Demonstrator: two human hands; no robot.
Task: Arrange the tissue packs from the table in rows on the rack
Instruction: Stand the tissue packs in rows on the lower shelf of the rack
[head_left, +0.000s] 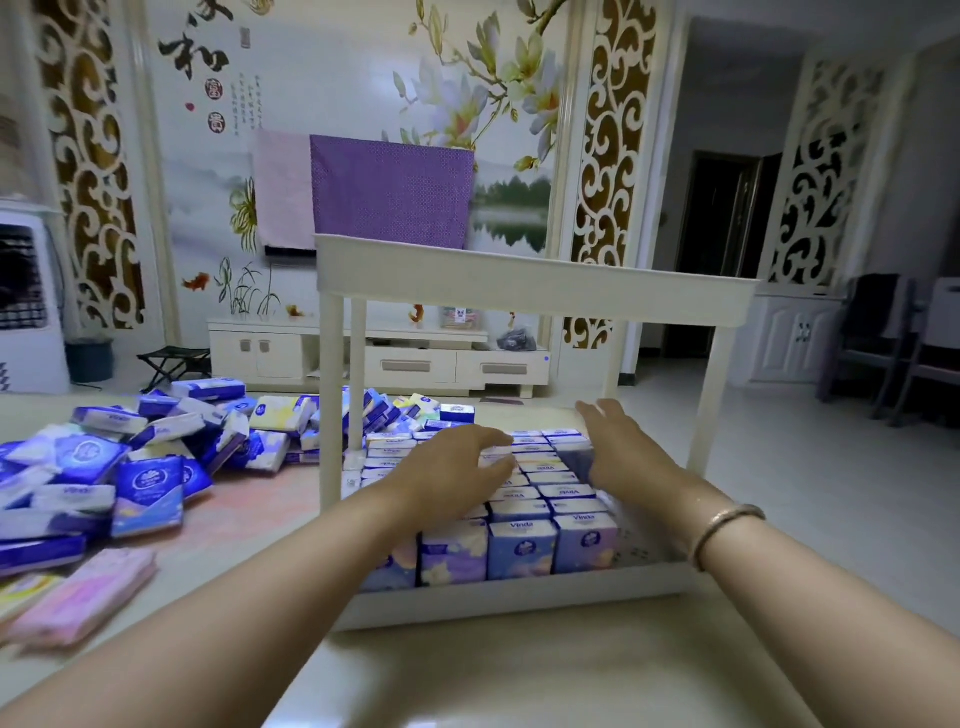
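A cream two-tier rack (519, 597) stands on the table in front of me. Its lower shelf holds several blue and purple tissue packs (524, 551) standing upright in rows. My left hand (457, 473) lies flat on top of the packs near the middle of the shelf, fingers fairly straight. My right hand (623, 447) reaches in along the right side of the rows, fingers extended against the packs' right edge. A loose heap of tissue packs (135, 467) covers the table to the left of the rack. Neither hand grips a pack.
The rack's upper shelf (530, 283) hangs above both hands, with posts (331, 405) at the corners. Pink packs (78, 597) lie at the near left table edge. A TV cabinet (415, 358) and chairs (883, 343) stand beyond the table.
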